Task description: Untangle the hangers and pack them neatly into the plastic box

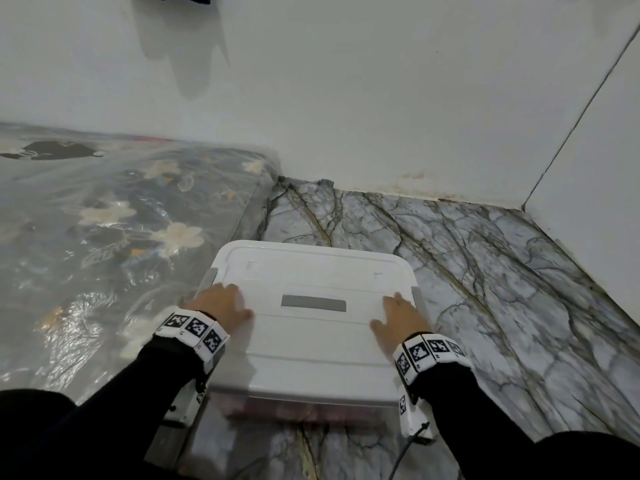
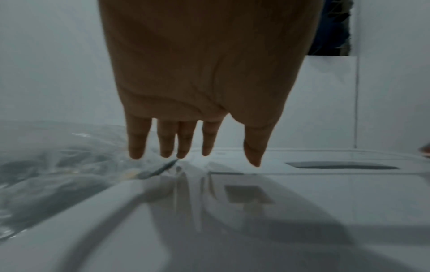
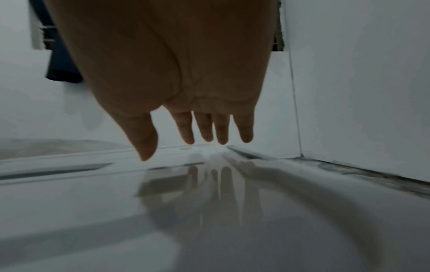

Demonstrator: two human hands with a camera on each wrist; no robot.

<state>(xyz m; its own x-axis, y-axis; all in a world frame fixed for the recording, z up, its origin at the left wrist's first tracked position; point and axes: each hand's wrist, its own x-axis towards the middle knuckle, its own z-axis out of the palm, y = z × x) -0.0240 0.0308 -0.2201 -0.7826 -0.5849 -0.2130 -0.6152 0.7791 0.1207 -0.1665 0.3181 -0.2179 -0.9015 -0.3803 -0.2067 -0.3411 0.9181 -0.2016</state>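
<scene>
Plastic box (image 1: 304, 407) lidded; white lid (image 1: 311, 341) under flat left hand (image 1: 221, 304), right hand (image 1: 398, 318)

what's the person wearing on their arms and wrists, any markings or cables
Both arms are in long black sleeves. Each wrist carries a white band of black-and-white square code tags. Under each wrist hangs a white camera block, also tagged; a thin dark cable trails from the right one. The left hand and right hand are bare.

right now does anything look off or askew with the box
Nothing stands out: the white plastic lid sits square on the box, left hand and right hand flat on it. Contents are hidden.
</scene>
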